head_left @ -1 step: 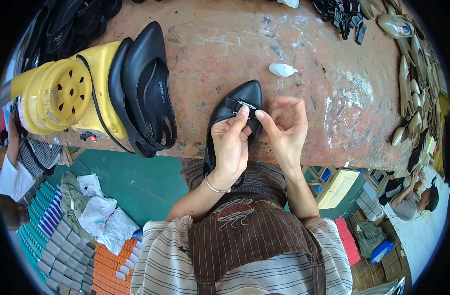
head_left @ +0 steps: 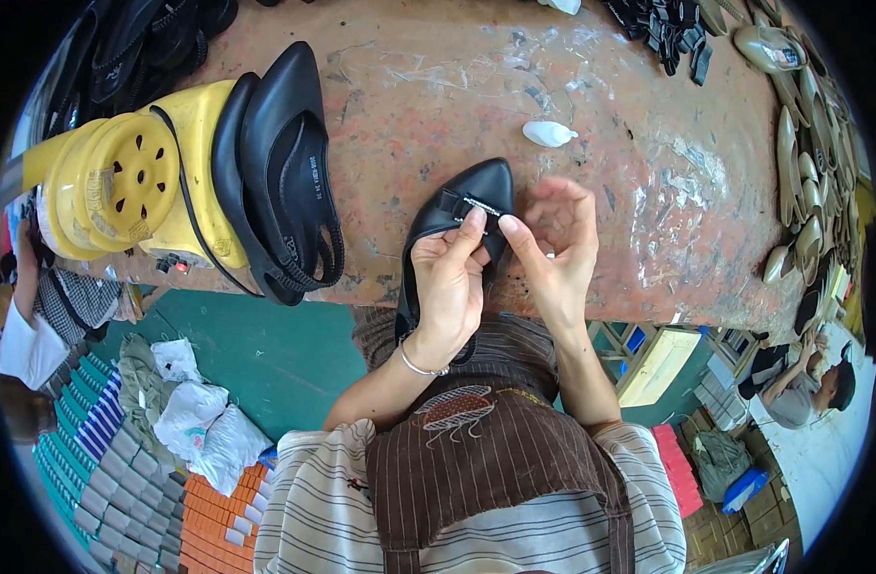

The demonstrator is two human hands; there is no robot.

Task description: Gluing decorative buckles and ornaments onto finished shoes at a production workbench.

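Observation:
A black pointed flat shoe [head_left: 490,179] lies at the table's front edge, toe away from me. On its toe sits a black bow with a row of shiny stones [head_left: 480,205]. My left hand [head_left: 445,277] is closed on the shoe, its thumb pressed at the bow. At the other end of the stones, my right hand [head_left: 564,258] rests its thumb tip, while its fingers are spread apart from the thumb and slightly blurred. A small white squeeze bottle [head_left: 549,134] lies just beyond the shoe.
To the left, black slingback shoes [head_left: 289,163] lean against a yellow machine [head_left: 136,182] with a black cable. Black bows [head_left: 663,38] are heaped at the far right. Beige shoes [head_left: 809,191] line the table's right edge. Another person [head_left: 801,383] is at the right.
The shoe's toe has shifted very slightly to the right and toward me. My right hand's fingers have curled a little; both thumbs stay by the bow.

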